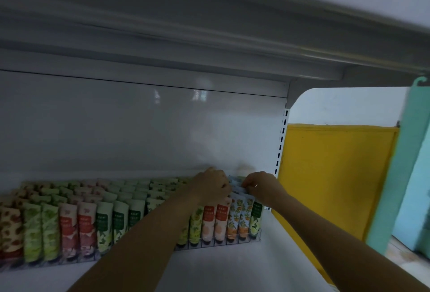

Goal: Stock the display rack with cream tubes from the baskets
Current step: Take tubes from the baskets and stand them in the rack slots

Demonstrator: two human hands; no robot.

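Rows of cream tubes stand upright, caps down, in a clear display rack point(221, 244) on a white shelf. A light blue tube lane with orange fruit print point(240, 217) runs near the rack's right end. My left hand point(213, 184) reaches over the tubes, fingers curled at the back of that blue lane. My right hand point(260, 187) is beside it, its fingers pinching the top of a blue tube point(236, 186) at the rear. My forearms hide the tubes in the middle of the rack. No basket is in view.
The white shelf point(209, 268) has bare surface in front of the rack. Another shelf overhangs close above. A yellow panel point(335, 180) borders the right side, with a teal upright point(409, 152) beyond it.
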